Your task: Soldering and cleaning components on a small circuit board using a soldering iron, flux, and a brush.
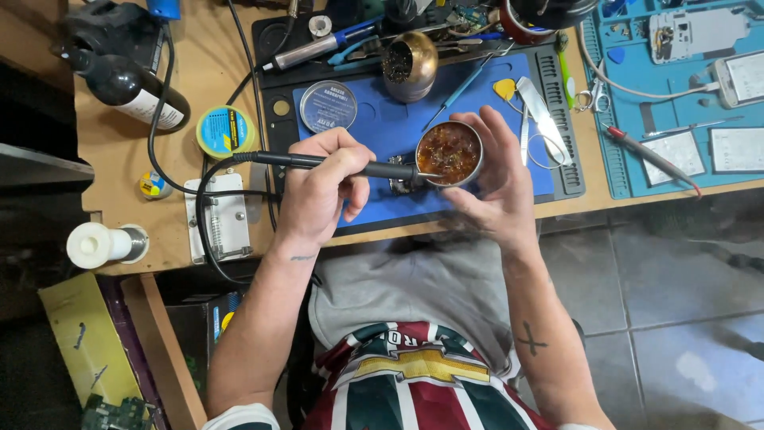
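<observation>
1. Amber flux filled the small round tin [449, 153], which the right hand [497, 187] cupped above the blue mat [382, 131].
2. Closed pen-style around the soldering iron [334, 163], the left hand [318, 191] had its tip dipped at the tin's edge; dipping looked underway, soldering undone.

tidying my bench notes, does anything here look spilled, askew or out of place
Nothing looks spilled or damaged. The left hand holds a soldering iron with its tip in the small amber flux tin held by the right hand. The bench is merely cluttered.
</observation>
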